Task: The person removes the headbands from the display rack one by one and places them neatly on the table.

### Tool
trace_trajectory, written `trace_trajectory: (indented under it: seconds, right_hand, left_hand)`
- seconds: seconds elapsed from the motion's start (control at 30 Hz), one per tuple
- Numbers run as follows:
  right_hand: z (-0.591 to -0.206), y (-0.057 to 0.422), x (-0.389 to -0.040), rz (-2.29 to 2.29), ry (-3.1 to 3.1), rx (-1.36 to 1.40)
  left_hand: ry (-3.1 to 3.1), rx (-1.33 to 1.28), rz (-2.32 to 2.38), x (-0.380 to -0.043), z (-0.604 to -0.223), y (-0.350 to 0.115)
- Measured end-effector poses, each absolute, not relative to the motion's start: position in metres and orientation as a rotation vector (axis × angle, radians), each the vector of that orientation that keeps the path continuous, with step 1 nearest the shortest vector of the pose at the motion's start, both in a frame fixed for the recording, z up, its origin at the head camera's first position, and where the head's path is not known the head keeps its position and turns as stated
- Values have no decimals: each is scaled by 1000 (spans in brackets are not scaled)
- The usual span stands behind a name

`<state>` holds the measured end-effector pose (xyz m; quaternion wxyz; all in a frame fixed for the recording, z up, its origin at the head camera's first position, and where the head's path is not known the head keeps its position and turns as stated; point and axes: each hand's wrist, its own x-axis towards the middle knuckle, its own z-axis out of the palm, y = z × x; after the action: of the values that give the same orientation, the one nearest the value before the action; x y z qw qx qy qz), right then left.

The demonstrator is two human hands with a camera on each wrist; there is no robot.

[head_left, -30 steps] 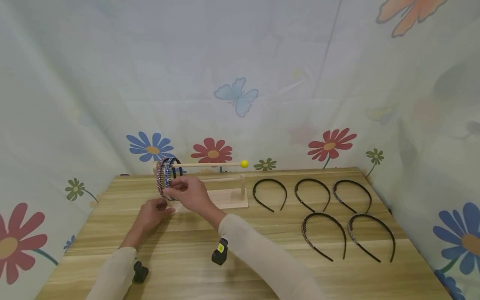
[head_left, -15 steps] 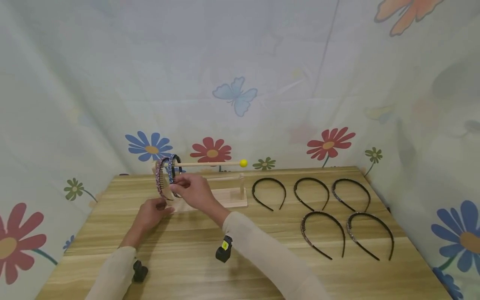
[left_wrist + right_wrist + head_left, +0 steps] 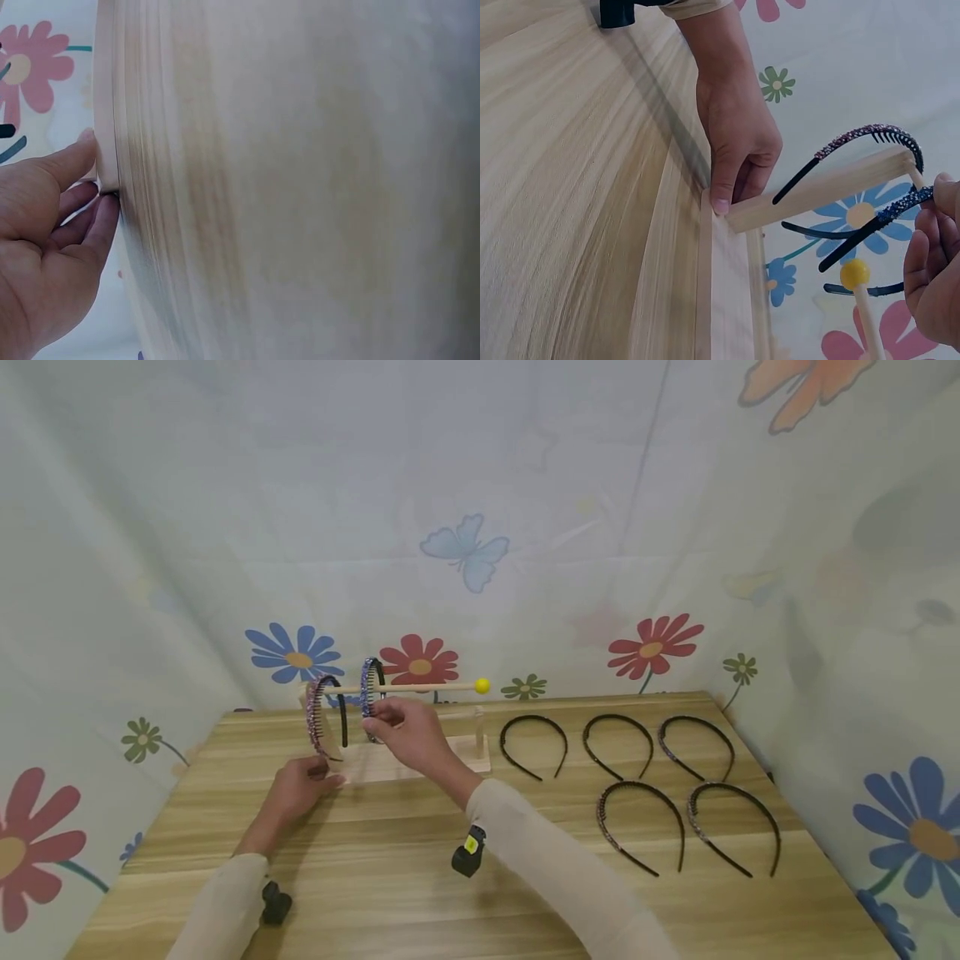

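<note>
My right hand (image 3: 412, 735) pinches a black toothed headband (image 3: 366, 693) with blue sparkles. That headband arches over the upper rod (image 3: 431, 688) of a wooden stand (image 3: 386, 768), left of the rod's yellow ball tip (image 3: 482, 687). Farther left, by the upright, a pink-sparkled headband (image 3: 312, 718) hangs on the same rod. My left hand (image 3: 296, 789) holds the left end of the stand's base. In the left wrist view, the thumb of that left hand (image 3: 56, 232) lies on the base board (image 3: 106, 112) and the fingertips are at its other side.
Several black headbands lie on the table to the right, three in a back row, including one headband (image 3: 534, 718), and two in front, including another headband (image 3: 641, 787). The wooden table (image 3: 375, 877) meets a flowered cloth backdrop (image 3: 555, 568) behind.
My right hand has drawn the blue-sparkled headband rightward along the rod, away from the pink one, and slightly up. My left hand has stayed at the stand's base.
</note>
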<state>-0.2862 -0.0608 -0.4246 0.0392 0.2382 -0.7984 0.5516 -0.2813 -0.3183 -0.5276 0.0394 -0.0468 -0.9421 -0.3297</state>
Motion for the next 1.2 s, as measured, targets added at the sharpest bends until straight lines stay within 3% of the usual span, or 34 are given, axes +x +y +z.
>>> trace_trajectory:
  seconds: [1.2]
  right_hand:
    - [-391,-13,-285,1676,-2345,742]
  left_hand:
    - [-2926,-138,-1042,-282,-529,-320]
